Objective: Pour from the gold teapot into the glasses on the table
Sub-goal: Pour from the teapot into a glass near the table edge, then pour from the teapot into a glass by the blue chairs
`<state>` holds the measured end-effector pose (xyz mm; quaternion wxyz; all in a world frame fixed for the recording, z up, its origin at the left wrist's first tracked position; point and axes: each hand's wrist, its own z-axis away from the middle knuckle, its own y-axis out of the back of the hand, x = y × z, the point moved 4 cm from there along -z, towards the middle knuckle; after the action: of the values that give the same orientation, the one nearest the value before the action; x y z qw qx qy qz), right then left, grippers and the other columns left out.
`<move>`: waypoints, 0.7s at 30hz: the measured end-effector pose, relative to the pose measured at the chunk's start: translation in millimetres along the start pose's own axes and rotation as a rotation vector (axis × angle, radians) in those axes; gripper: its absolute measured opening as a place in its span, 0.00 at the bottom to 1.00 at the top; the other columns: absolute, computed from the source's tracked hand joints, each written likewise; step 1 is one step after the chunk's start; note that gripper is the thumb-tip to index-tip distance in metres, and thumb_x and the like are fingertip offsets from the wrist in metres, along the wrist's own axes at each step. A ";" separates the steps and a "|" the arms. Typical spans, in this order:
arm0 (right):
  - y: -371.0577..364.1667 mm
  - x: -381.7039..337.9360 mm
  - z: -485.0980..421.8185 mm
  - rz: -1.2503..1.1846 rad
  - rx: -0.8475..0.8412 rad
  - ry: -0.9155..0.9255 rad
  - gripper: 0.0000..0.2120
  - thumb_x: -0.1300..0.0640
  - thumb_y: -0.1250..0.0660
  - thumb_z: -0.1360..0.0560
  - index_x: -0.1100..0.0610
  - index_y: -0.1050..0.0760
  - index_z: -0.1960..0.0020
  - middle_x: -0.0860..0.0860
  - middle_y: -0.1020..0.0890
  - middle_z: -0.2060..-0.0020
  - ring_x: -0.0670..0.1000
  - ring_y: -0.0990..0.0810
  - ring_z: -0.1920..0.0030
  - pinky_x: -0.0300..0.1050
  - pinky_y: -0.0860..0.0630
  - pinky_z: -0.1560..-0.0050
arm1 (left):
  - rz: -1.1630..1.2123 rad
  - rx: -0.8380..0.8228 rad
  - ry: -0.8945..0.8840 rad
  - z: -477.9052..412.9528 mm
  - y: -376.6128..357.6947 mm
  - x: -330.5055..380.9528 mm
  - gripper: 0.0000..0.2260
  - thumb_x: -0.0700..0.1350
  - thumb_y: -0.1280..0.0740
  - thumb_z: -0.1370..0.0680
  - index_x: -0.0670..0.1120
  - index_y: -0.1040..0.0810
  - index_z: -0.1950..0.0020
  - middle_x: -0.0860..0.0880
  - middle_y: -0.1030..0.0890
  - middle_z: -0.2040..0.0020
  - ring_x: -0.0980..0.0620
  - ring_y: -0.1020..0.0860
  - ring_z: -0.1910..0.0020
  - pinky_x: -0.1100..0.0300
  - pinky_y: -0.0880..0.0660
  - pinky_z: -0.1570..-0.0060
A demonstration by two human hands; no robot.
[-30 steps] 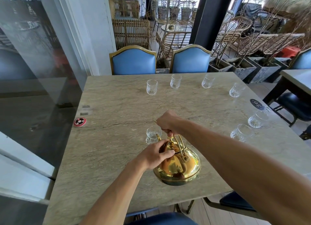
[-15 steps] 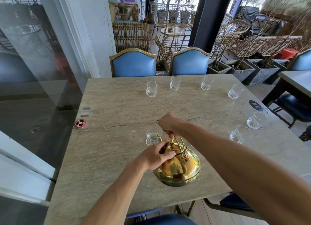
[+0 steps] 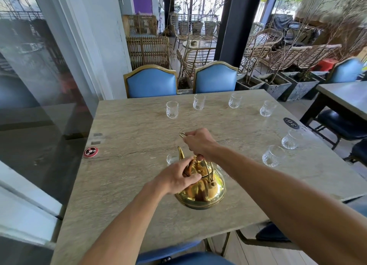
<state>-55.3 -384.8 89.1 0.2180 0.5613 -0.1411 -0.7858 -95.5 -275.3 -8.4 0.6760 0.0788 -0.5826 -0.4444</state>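
Observation:
The gold teapot [image 3: 200,191] is near the table's front edge, and I cannot tell whether its base touches the tabletop. My right hand [image 3: 198,143] grips the top of its wire handle. My left hand [image 3: 177,177] lies curled over the lid, beside the knob. The spout [image 3: 180,153] points away from me, right at a small clear glass [image 3: 171,159] that it and my left hand partly hide. Three more glasses [image 3: 172,110] [image 3: 199,102] [image 3: 235,100] stand in a row at the far edge.
Further glasses stand to the right [image 3: 267,109] [image 3: 292,138] [image 3: 273,155]. A red round button [image 3: 90,152] lies at the left edge and a black disc [image 3: 291,123] at the right. Two blue chairs [image 3: 152,82] face me across the stone table [image 3: 129,185].
Both hands keep their hold on the teapot. The spout now covers more of the near glass, and my view has shifted a little.

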 end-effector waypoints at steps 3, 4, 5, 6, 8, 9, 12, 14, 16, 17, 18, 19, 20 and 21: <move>8.2 -8.6 6.7 -0.002 0.009 0.048 0.13 0.64 0.40 0.21 0.63 0.22 0.39 0.50 0.27 0.71 0.47 0.33 0.76 0.40 0.35 0.79 | -0.087 0.016 -0.018 1.5 8.4 3.9 0.51 0.80 0.34 0.31 0.58 0.44 0.14 0.50 0.25 0.25 0.47 0.23 0.31 0.43 0.24 0.31; 11.3 -11.8 7.9 -0.010 0.017 0.060 0.14 0.64 0.40 0.21 0.64 0.22 0.39 0.51 0.27 0.70 0.47 0.33 0.76 0.39 0.35 0.79 | -0.117 0.028 -0.033 0.7 10.1 4.3 0.54 0.83 0.34 0.34 0.58 0.44 0.15 0.50 0.26 0.23 0.46 0.24 0.29 0.42 0.25 0.30; 14.8 -15.5 9.4 -0.017 0.024 0.073 0.14 0.64 0.40 0.21 0.66 0.23 0.38 0.52 0.27 0.69 0.47 0.33 0.77 0.37 0.35 0.81 | -0.155 0.039 -0.050 -0.2 12.1 5.5 0.58 0.84 0.34 0.37 0.58 0.46 0.15 0.49 0.28 0.21 0.46 0.25 0.27 0.42 0.26 0.28; 18.7 -19.7 10.7 -0.019 0.028 0.088 0.14 0.64 0.39 0.21 0.67 0.23 0.39 0.53 0.27 0.68 0.47 0.33 0.77 0.36 0.35 0.82 | -0.203 0.048 -0.073 0.7 14.9 10.4 0.61 0.85 0.33 0.39 0.57 0.48 0.14 0.49 0.32 0.18 0.45 0.28 0.24 0.41 0.29 0.25; 27.5 -31.0 14.6 -0.019 0.033 0.117 0.13 0.64 0.39 0.21 0.65 0.22 0.40 0.54 0.25 0.66 0.46 0.33 0.78 0.34 0.35 0.83 | -0.295 0.051 -0.116 3.7 21.5 23.8 0.67 0.82 0.28 0.40 0.56 0.57 0.13 0.47 0.46 0.12 0.43 0.39 0.16 0.39 0.39 0.18; 32.4 -38.3 16.3 -0.020 0.029 0.134 0.12 0.64 0.39 0.21 0.65 0.22 0.40 0.54 0.25 0.65 0.46 0.34 0.78 0.33 0.36 0.84 | -0.339 0.052 -0.129 5.6 25.5 31.0 0.69 0.78 0.24 0.40 0.54 0.62 0.13 0.47 0.54 0.11 0.44 0.46 0.14 0.40 0.45 0.16; 47.0 -60.9 10.7 -0.019 0.063 0.184 0.14 0.64 0.38 0.21 0.67 0.23 0.38 0.56 0.26 0.63 0.45 0.34 0.78 0.32 0.36 0.84 | -0.433 0.108 -0.194 4.7 43.6 47.7 0.74 0.71 0.18 0.40 0.51 0.68 0.14 0.49 0.67 0.13 0.46 0.58 0.13 0.41 0.53 0.15; 55.4 -73.4 3.6 -0.009 0.115 0.190 0.15 0.64 0.38 0.23 0.66 0.23 0.38 0.55 0.27 0.65 0.46 0.33 0.79 0.32 0.37 0.84 | -0.442 0.142 -0.243 1.8 54.5 56.9 0.76 0.70 0.16 0.41 0.51 0.69 0.14 0.49 0.69 0.14 0.46 0.61 0.13 0.39 0.53 0.15; 62.8 -86.4 -4.4 -0.026 0.127 0.183 0.16 0.65 0.38 0.23 0.67 0.23 0.38 0.56 0.28 0.67 0.46 0.34 0.81 0.33 0.38 0.83 | -0.449 0.160 -0.279 -6.5 65.5 62.2 0.77 0.68 0.15 0.42 0.51 0.70 0.15 0.49 0.71 0.15 0.48 0.63 0.14 0.41 0.53 0.15; 66.2 -92.1 -9.0 -0.033 0.127 0.184 0.16 0.64 0.38 0.23 0.67 0.23 0.38 0.55 0.27 0.68 0.47 0.33 0.79 0.32 0.38 0.83 | -0.462 0.159 -0.294 -12.7 71.3 62.8 0.78 0.67 0.15 0.42 0.51 0.72 0.16 0.49 0.72 0.15 0.48 0.64 0.14 0.42 0.53 0.14; 68.7 -97.0 -14.6 -0.030 0.129 0.190 0.16 0.63 0.38 0.23 0.66 0.23 0.38 0.54 0.27 0.68 0.47 0.32 0.77 0.31 0.38 0.84 | -0.469 0.159 -0.309 -18.7 77.2 63.0 0.79 0.67 0.15 0.43 0.53 0.74 0.16 0.50 0.73 0.16 0.48 0.65 0.14 0.42 0.53 0.14; 70.2 -100.7 -20.6 -0.021 0.129 0.197 0.16 0.62 0.38 0.23 0.66 0.23 0.39 0.52 0.28 0.69 0.47 0.32 0.76 0.31 0.38 0.85 | -0.469 0.161 -0.319 -24.8 82.2 62.2 0.79 0.68 0.15 0.43 0.54 0.75 0.17 0.51 0.74 0.16 0.48 0.65 0.14 0.42 0.53 0.14; 71.6 -104.3 -27.3 -0.016 0.130 0.201 0.15 0.62 0.38 0.23 0.66 0.23 0.39 0.52 0.28 0.69 0.47 0.32 0.76 0.31 0.38 0.84 | -0.470 0.161 -0.323 -31.0 87.4 62.1 0.79 0.68 0.15 0.43 0.54 0.75 0.17 0.51 0.73 0.15 0.48 0.65 0.14 0.43 0.54 0.14; 73.2 -107.0 -38.3 -0.030 0.131 0.195 0.15 0.62 0.38 0.23 0.67 0.24 0.38 0.54 0.28 0.69 0.48 0.33 0.76 0.32 0.38 0.83 | -0.471 0.158 -0.316 -40.7 92.3 62.0 0.78 0.67 0.14 0.42 0.54 0.74 0.17 0.51 0.72 0.15 0.48 0.64 0.14 0.45 0.55 0.14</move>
<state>23.8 -393.6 198.4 0.1818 0.6500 -0.1621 -0.7198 -18.2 -280.3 81.2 0.4468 0.1940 -0.6790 -0.5493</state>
